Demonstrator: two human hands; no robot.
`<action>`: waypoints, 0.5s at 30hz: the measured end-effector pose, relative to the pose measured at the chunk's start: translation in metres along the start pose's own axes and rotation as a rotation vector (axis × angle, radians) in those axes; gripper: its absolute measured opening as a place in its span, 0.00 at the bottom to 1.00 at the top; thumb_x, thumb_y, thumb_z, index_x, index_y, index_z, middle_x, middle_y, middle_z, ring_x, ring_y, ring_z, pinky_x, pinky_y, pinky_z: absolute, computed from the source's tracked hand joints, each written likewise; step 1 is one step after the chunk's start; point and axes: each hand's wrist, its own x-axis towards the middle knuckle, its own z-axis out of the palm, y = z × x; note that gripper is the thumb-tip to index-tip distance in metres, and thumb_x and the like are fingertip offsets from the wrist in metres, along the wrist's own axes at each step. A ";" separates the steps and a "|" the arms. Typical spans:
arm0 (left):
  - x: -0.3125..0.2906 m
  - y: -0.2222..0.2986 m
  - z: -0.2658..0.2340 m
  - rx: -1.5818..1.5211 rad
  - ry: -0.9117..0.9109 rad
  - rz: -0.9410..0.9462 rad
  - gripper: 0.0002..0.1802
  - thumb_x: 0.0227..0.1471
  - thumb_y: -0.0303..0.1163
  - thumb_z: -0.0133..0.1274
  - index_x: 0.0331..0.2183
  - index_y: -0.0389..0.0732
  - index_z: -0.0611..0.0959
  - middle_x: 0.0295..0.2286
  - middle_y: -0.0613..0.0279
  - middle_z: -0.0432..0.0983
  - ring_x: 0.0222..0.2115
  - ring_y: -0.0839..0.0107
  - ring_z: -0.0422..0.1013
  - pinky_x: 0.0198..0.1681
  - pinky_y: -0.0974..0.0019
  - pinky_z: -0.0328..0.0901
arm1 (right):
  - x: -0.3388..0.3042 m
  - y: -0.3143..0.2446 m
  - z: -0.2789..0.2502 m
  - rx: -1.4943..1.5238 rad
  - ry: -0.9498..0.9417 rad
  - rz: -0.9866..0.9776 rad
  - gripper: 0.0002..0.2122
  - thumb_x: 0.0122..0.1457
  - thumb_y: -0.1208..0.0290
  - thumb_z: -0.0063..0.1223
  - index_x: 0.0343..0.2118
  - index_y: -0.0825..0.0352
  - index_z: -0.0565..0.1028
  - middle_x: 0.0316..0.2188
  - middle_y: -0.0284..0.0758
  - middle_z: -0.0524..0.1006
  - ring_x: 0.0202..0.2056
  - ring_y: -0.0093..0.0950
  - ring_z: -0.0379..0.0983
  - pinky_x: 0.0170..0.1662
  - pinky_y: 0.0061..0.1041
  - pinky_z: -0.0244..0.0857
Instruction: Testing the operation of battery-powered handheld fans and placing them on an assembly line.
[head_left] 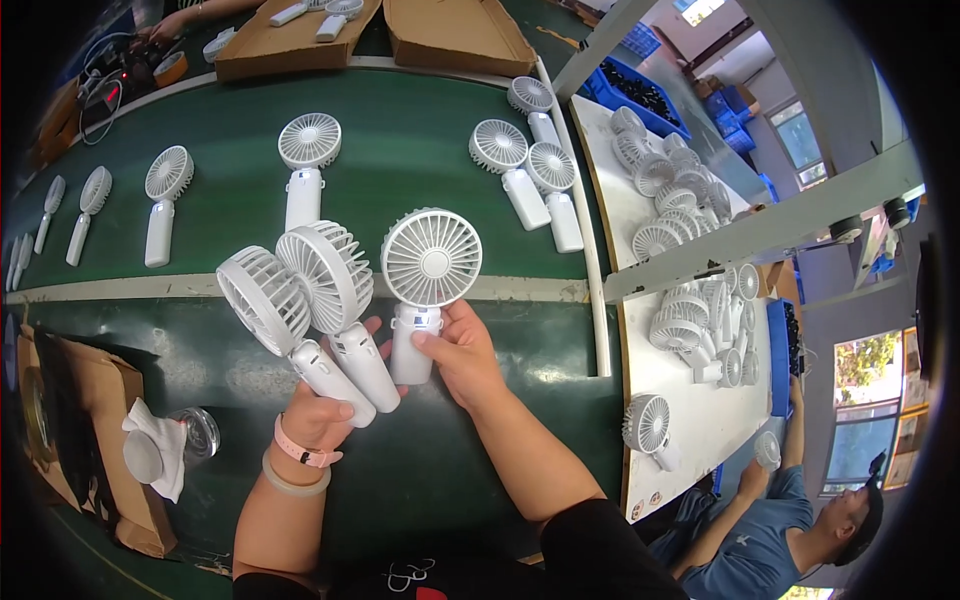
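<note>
Two white handheld fans (325, 275) are gripped together by their handles in my left hand (318, 418), their heads leaning up and to the left. A third handheld fan (432, 258) stands upright in my right hand (465, 360), thumb pressed on the front of its handle and the round grille facing me. The left fingertips show behind the handles, close to the right-hand fan. Beyond my hands, another handheld fan (309, 142) lies on the green belt (400, 150), with several more spread to its left. A cluster of fans (522, 165) rests near the belt's right end.
Cardboard trays (460, 35) sit across the belt. At left, a cardboard box (110, 400) stands near a clear jar (200, 432) and white cloth (165, 455). A white table (610, 180) piled with fans is at right, beside a metal post (760, 222) and a seated co-worker (770, 520).
</note>
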 end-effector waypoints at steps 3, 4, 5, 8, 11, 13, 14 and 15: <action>0.000 0.001 0.001 0.000 -0.026 -0.010 0.50 0.27 0.22 0.58 0.55 0.47 0.56 0.55 0.56 0.49 0.56 0.48 0.49 0.47 0.36 0.58 | -0.001 -0.002 -0.002 -0.002 -0.031 0.025 0.20 0.49 0.82 0.49 0.47 0.70 0.63 0.40 0.37 0.72 0.41 0.25 0.70 0.46 0.26 0.63; 0.000 0.001 0.001 0.004 -0.025 -0.008 0.50 0.27 0.22 0.58 0.55 0.47 0.56 0.55 0.56 0.49 0.56 0.48 0.49 0.47 0.36 0.58 | -0.001 -0.003 -0.002 -0.009 -0.041 0.025 0.20 0.49 0.82 0.50 0.47 0.70 0.63 0.40 0.37 0.73 0.40 0.25 0.70 0.46 0.26 0.63; 0.001 0.001 0.000 0.012 -0.032 -0.020 0.50 0.27 0.22 0.58 0.56 0.47 0.55 0.56 0.55 0.49 0.55 0.47 0.49 0.48 0.36 0.58 | -0.002 -0.003 -0.002 -0.007 -0.044 0.024 0.20 0.49 0.82 0.50 0.47 0.70 0.63 0.40 0.37 0.73 0.40 0.25 0.70 0.46 0.26 0.63; 0.000 -0.001 -0.001 0.025 -0.032 -0.029 0.51 0.28 0.23 0.59 0.56 0.48 0.54 0.56 0.55 0.49 0.55 0.48 0.50 0.48 0.36 0.58 | -0.001 -0.002 -0.001 0.029 -0.020 0.011 0.18 0.49 0.80 0.50 0.45 0.71 0.65 0.38 0.37 0.74 0.39 0.25 0.71 0.45 0.26 0.64; 0.001 -0.001 0.006 0.039 -0.005 -0.018 0.49 0.27 0.24 0.60 0.54 0.42 0.56 0.52 0.55 0.55 0.50 0.55 0.59 0.46 0.45 0.64 | -0.001 -0.005 -0.002 0.107 -0.034 0.065 0.16 0.50 0.81 0.49 0.44 0.71 0.65 0.36 0.35 0.74 0.37 0.23 0.71 0.42 0.23 0.65; 0.000 -0.002 0.003 0.040 -0.005 -0.013 0.49 0.27 0.24 0.60 0.54 0.42 0.57 0.52 0.54 0.56 0.50 0.55 0.59 0.46 0.45 0.64 | 0.000 -0.003 -0.001 0.111 -0.027 0.075 0.16 0.50 0.81 0.49 0.44 0.71 0.65 0.37 0.36 0.73 0.37 0.23 0.71 0.43 0.23 0.65; 0.000 -0.003 0.003 0.038 -0.008 -0.010 0.49 0.28 0.24 0.60 0.54 0.42 0.57 0.52 0.54 0.56 0.50 0.54 0.59 0.45 0.45 0.64 | 0.000 -0.003 -0.002 0.111 -0.015 0.084 0.17 0.50 0.81 0.49 0.44 0.71 0.64 0.37 0.36 0.73 0.38 0.23 0.71 0.43 0.24 0.65; 0.000 -0.003 0.004 0.038 -0.012 -0.009 0.49 0.28 0.24 0.60 0.54 0.42 0.57 0.52 0.54 0.56 0.50 0.54 0.59 0.45 0.45 0.64 | 0.000 -0.003 -0.003 0.112 -0.002 0.092 0.17 0.50 0.82 0.50 0.44 0.70 0.64 0.38 0.36 0.73 0.38 0.24 0.71 0.43 0.24 0.65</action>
